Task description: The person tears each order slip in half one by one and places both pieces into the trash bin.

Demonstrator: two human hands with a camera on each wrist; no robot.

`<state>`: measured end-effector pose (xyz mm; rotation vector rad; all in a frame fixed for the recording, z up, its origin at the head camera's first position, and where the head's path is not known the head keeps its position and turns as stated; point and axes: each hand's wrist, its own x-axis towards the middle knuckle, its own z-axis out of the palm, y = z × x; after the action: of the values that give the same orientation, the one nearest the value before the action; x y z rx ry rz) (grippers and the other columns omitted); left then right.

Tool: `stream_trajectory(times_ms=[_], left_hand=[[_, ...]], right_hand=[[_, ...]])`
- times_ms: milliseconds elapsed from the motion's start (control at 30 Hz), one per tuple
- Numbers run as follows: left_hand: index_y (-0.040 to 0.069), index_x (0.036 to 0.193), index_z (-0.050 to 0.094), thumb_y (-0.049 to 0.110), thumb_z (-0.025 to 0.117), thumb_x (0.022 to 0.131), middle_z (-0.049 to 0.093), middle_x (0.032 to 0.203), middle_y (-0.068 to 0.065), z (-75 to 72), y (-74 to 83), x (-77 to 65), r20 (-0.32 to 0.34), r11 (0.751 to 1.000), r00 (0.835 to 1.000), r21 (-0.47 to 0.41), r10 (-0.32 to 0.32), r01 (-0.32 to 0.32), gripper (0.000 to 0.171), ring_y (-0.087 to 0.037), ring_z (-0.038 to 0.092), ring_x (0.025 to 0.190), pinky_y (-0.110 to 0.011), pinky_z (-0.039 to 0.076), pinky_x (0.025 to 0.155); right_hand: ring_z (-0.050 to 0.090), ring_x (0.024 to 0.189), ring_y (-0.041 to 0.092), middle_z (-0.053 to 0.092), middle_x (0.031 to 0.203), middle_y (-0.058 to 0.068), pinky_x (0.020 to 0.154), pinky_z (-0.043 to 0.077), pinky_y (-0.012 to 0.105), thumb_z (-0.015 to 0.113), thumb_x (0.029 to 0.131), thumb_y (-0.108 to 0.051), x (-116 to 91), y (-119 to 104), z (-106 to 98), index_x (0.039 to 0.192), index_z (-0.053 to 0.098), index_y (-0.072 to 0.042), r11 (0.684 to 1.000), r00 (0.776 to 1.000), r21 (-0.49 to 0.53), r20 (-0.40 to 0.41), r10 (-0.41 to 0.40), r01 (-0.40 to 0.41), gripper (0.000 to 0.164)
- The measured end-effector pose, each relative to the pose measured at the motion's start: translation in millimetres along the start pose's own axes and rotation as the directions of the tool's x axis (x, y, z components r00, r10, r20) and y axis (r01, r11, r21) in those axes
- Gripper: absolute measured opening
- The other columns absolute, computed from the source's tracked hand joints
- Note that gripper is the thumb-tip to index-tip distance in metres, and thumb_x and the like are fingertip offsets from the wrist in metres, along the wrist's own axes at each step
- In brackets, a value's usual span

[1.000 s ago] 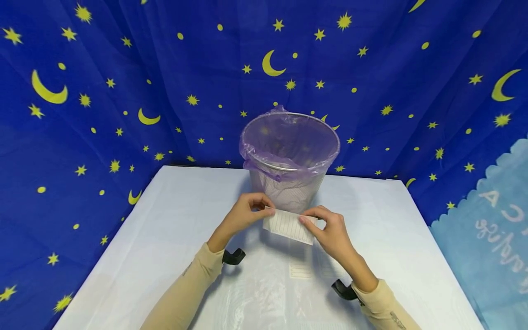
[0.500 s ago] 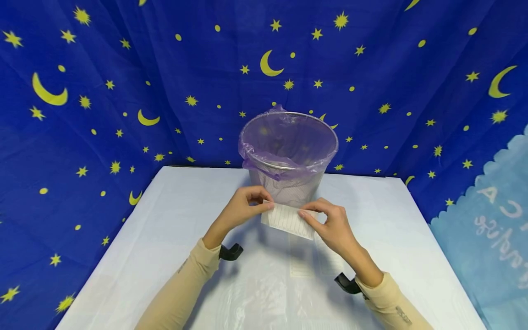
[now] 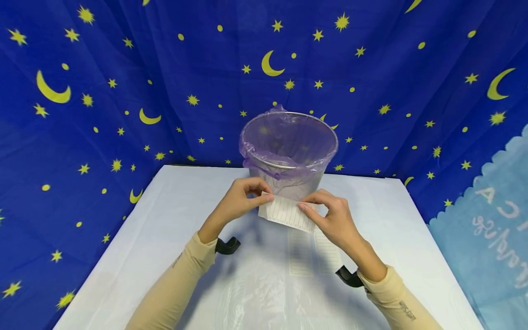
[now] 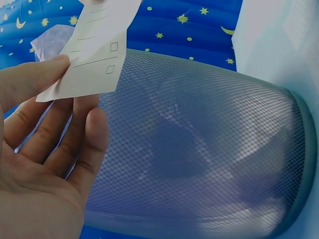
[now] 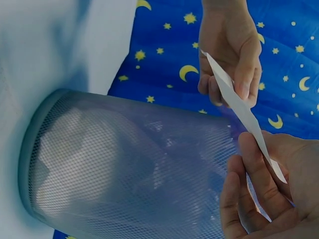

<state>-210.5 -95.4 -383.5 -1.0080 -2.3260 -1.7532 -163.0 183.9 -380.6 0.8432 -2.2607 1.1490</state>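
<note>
Here | left hand + right hand pinch lined paper | mesh bin beyond

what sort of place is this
Probably a makeshift work booth: a starry blue curtain hangs behind and beside a white-topped table, on which a mesh bin with a purple liner stands.

beige sleeves (faintly marked), black wrist pieces

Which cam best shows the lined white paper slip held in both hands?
Head view: the lined white paper slip shows nearly whole, printed face visible. Left wrist view: one end close up, two printed boxes, cut off at frame top. Right wrist view: nearly edge-on, print not visible.
</note>
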Motion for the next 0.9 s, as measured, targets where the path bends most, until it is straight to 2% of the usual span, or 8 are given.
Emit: stream_trajectory(times_ms=[100,333,500,700,900], left_hand=[[0.009,0.100,0.077,0.011,0.078,0.096,0.073,0.095,-0.005,-2.2,5.1,1.2,0.001,1.000,1.000,0.009,0.011,-0.011,0.004,-0.021,0.064,0.082,-0.036,0.056,0.076],[0.009,0.101,0.077,0.012,0.077,0.097,0.074,0.099,-0.006,-5.5,16.9,4.2,-0.010,0.999,1.000,0.024,0.026,-0.026,0.005,-0.021,0.064,0.083,-0.038,0.057,0.078],[0.010,0.100,0.077,0.012,0.078,0.097,0.075,0.099,-0.005,-5.9,25.2,7.6,-0.037,0.998,0.998,0.045,0.053,-0.052,0.004,-0.019,0.065,0.085,-0.036,0.057,0.080],[0.012,0.101,0.078,0.013,0.078,0.097,0.074,0.096,-0.003,-5.6,33.1,12.5,-0.053,0.996,0.995,0.039,0.082,-0.080,0.004,-0.018,0.065,0.086,-0.033,0.057,0.080],[0.012,0.100,0.078,0.012,0.078,0.096,0.074,0.097,-0.002,-6.8,41.2,17.2,-0.071,0.994,0.992,0.041,0.108,-0.106,0.004,-0.019,0.066,0.087,-0.032,0.057,0.080]], right_hand=[[0.069,0.086,0.009,0.077,0.092,-0.005,0.075,0.056,0.036,0.083,0.091,-0.010,4,-3,-2,0.096,0.081,-0.014,1.000,1.000,-0.006,0.002,-0.015,0.015,0.007],[0.068,0.085,0.009,0.078,0.092,-0.004,0.076,0.053,0.028,0.083,0.090,-0.007,13,-11,-9,0.096,0.081,-0.015,0.999,0.999,-0.024,0.004,-0.049,0.049,0.011],[0.068,0.083,0.009,0.078,0.091,-0.003,0.074,0.052,0.024,0.083,0.090,-0.006,20,-15,-17,0.097,0.080,-0.014,0.996,0.997,-0.043,0.008,-0.078,0.079,0.011],[0.067,0.080,0.008,0.077,0.090,-0.003,0.071,0.052,0.025,0.083,0.090,-0.006,27,-21,-26,0.097,0.080,-0.014,0.989,0.992,-0.083,0.006,-0.126,0.126,0.012],[0.067,0.081,0.010,0.076,0.090,-0.002,0.074,0.051,0.023,0.084,0.088,-0.003,37,-25,-33,0.097,0.080,-0.014,0.984,0.987,-0.082,-0.007,-0.160,0.159,0.014]])
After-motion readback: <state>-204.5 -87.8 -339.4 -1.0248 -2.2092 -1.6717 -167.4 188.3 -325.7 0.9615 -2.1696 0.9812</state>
